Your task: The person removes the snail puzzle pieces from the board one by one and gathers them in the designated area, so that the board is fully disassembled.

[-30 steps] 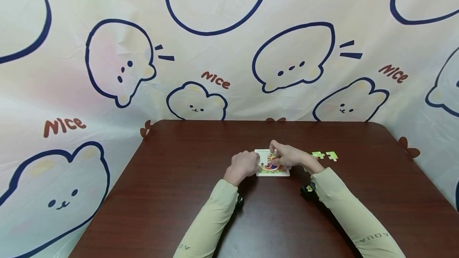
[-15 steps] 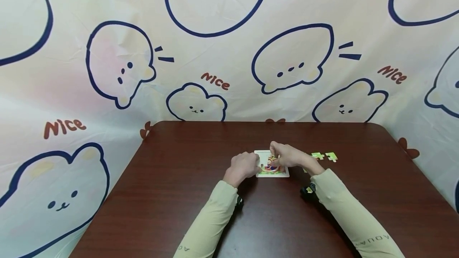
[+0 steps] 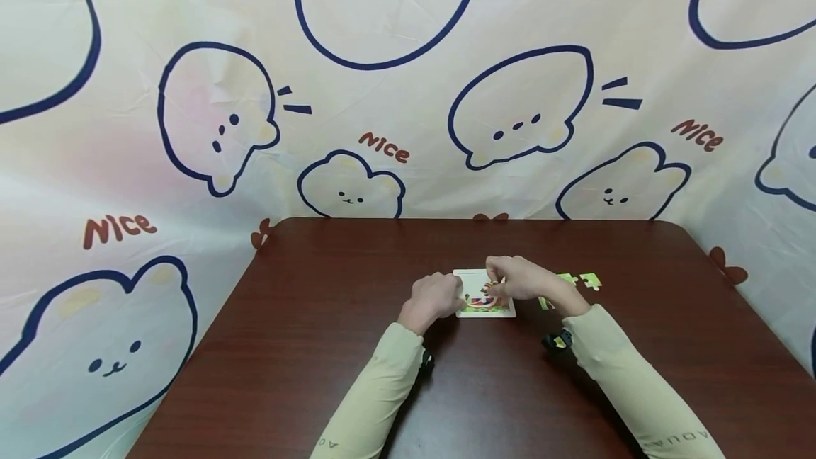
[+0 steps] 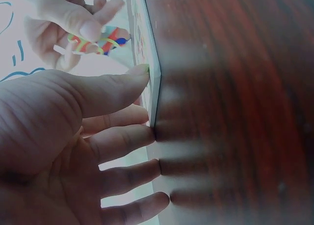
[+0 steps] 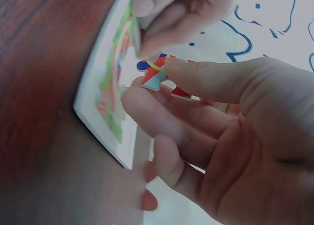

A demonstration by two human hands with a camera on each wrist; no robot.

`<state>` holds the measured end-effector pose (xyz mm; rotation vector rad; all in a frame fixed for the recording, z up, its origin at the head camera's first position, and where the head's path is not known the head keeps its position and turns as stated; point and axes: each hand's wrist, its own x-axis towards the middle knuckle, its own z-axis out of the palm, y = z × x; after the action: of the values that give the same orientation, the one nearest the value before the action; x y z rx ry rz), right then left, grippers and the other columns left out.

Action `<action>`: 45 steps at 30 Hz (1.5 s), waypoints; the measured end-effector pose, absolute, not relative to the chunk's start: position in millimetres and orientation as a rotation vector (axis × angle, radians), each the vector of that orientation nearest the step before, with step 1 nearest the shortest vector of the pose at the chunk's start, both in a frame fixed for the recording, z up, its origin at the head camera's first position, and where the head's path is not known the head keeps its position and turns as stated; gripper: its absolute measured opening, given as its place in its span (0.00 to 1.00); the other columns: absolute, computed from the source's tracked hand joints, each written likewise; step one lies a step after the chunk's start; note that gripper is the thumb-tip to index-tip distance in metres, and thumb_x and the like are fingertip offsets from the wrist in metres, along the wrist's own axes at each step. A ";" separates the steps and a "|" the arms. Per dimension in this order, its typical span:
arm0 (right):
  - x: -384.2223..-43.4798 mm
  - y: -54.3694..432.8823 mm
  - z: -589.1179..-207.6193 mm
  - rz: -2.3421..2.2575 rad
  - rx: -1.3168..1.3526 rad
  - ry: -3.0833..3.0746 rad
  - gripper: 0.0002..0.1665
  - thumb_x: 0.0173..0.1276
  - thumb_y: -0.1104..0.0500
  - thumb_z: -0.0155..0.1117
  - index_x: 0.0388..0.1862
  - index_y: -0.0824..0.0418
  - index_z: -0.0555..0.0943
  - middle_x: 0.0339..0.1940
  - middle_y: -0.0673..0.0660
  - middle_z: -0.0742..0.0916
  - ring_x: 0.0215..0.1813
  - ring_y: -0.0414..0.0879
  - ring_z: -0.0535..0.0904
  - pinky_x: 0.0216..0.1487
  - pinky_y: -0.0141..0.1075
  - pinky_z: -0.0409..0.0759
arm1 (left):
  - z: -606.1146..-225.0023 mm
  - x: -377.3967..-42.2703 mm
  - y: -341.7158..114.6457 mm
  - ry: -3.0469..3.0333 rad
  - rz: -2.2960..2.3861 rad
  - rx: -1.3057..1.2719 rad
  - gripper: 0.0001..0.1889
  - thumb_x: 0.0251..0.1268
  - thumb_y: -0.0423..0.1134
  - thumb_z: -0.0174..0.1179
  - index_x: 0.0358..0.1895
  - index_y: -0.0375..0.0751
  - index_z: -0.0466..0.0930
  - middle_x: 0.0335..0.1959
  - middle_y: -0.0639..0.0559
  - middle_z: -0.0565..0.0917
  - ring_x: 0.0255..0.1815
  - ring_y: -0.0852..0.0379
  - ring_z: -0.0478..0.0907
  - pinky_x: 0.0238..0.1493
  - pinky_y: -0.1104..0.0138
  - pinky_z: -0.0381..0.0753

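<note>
In the head view a jigsaw board (image 3: pixel 470 280) with a white border lies on the table, a colourful partial picture along its near side. My left hand (image 3: pixel 435 298) holds its left edge, thumb (image 4: pixel 122 85) on the border and the fingers along the side. Just above the board, my right hand (image 3: pixel 524 279) pinches a jigsaw piece (image 5: pixel 156 74) between thumb and fingers. That piece is red, blue and light blue with a yellow line. It is tilted and apart from the board in the right wrist view; my thumb covers part of it.
Loose green jigsaw pieces (image 3: pixel 591 281) lie right of the board, some partly hidden behind my right hand and wrist. The brown table (image 3: pixel 306 346) reaches back to a patterned cloth (image 3: pixel 433 112) that hangs behind and at both sides.
My right hand has shifted slightly right with the jigsaw piece, and more of the board's white base shows. The left hand has stayed at the board's edge.
</note>
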<state>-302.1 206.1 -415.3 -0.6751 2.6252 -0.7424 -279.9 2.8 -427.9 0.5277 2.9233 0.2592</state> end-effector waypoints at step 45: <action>-273.7 343.7 -424.0 -0.791 -0.407 2.592 0.10 0.68 0.60 0.66 0.41 0.58 0.73 0.26 0.53 0.80 0.23 0.45 0.73 0.24 0.36 0.74 | -427.8 -277.6 1.8 2.928 0.255 0.525 0.15 0.61 0.53 0.67 0.46 0.50 0.83 0.24 0.56 0.77 0.25 0.58 0.71 0.24 0.65 0.67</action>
<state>-273.7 343.7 -424.0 -0.4068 2.5917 -0.7910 -277.6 1.8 -427.8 0.5252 2.9277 0.2552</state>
